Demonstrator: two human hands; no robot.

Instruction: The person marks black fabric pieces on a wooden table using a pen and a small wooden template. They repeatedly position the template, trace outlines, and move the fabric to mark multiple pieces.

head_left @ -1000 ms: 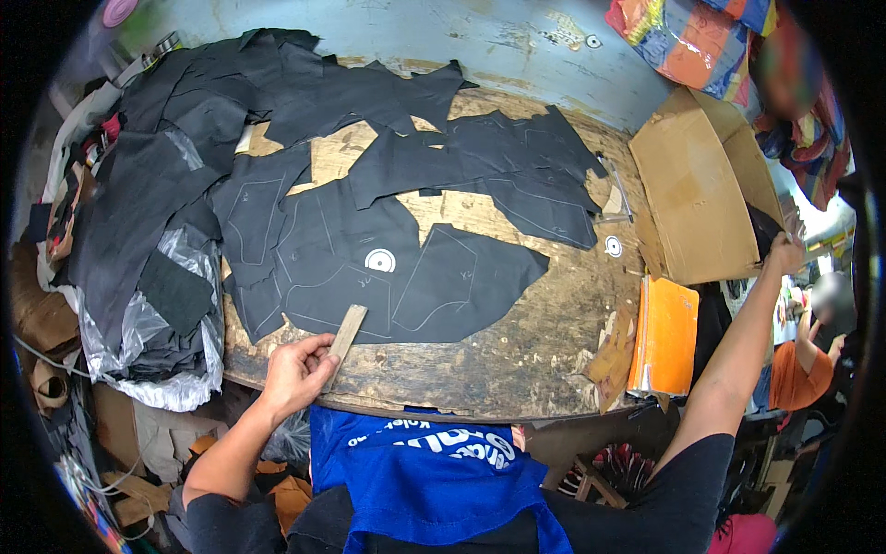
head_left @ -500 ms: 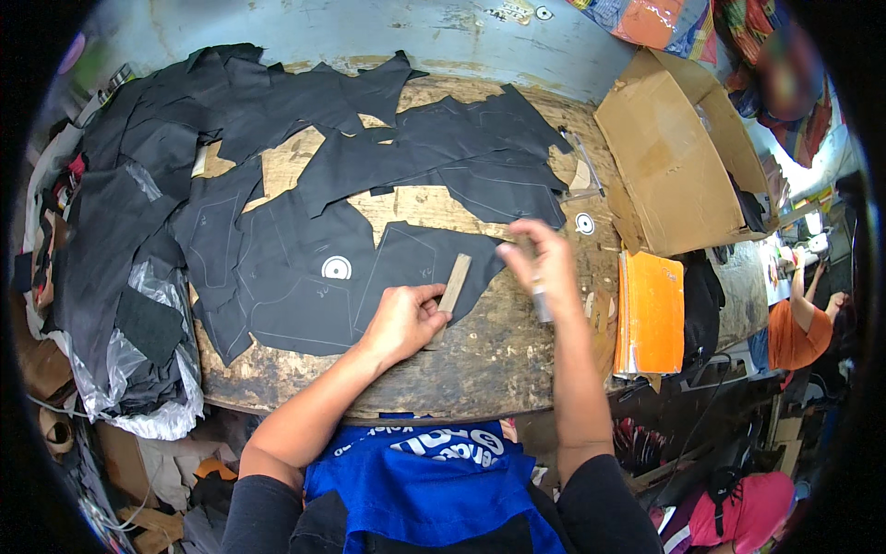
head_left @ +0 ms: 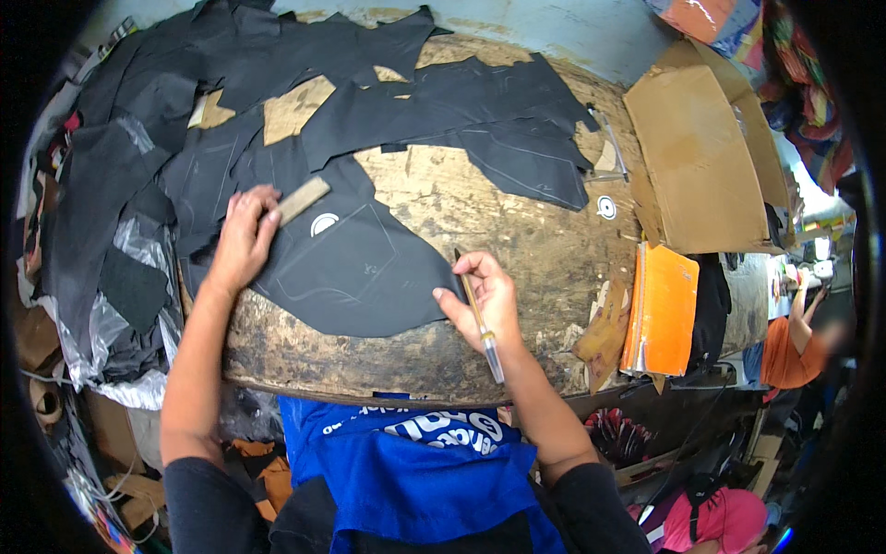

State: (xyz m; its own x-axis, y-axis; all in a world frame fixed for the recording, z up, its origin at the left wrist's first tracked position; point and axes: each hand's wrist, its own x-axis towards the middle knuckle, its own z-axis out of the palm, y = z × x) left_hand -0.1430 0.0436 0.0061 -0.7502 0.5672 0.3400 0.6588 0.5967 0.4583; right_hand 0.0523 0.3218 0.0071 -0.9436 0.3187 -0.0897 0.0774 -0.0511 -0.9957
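Creases could form in the black leather-like panel (head_left: pixel 346 282) lying between your grips if your left grip (head_left: pixel 244 238), pinching the wooden-looking strip (head_left: pixel 303 200), drags sideways while your right grip (head_left: pixel 496 303) clasps the pen (head_left: pixel 481 325) beside it.

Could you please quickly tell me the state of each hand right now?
Left hand: closed, holding a flat wooden strip.
Right hand: closed, holding a pen.
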